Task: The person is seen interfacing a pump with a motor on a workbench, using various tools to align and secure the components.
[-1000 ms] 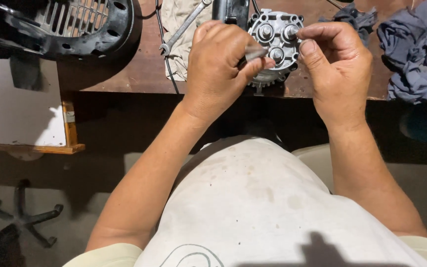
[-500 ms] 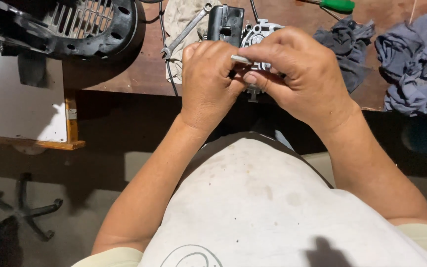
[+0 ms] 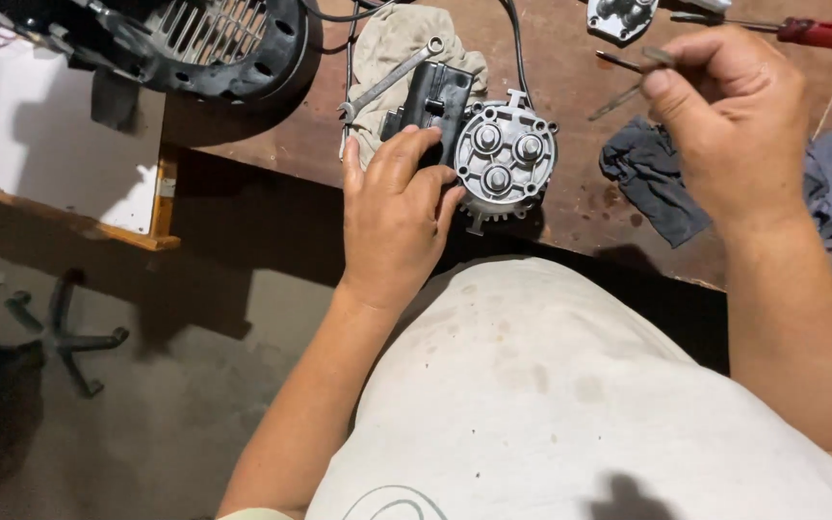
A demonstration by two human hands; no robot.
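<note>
Here, the left hand [image 3: 392,217] is resting on a round grey metal part with three bolt heads on its face [image 3: 506,162]; fingers spread loose, touching its left side & the black plastic box [image 3: 432,101] beside it, not squeezing. The part is sitting at the near edge of the brown wooden bench [image 3: 570,67], partly on a pale cloth [image 3: 392,43]. The right hand [image 3: 729,120] is lifted off to the right, pinching a thin dark metal pin [image 3: 628,65] btw thumb & finger. A silver spanner [image 3: 387,82] is lying on the cloth; a red-handled screwdriver [image 3: 801,32] & dark grey rags [image 3: 652,183] are lying near. The part is prob. heavy, hard, maybe greasy; best gripping it round the rim, not by the thin black wire [image 3: 515,48]. The pin is light & easy to drop.
</note>
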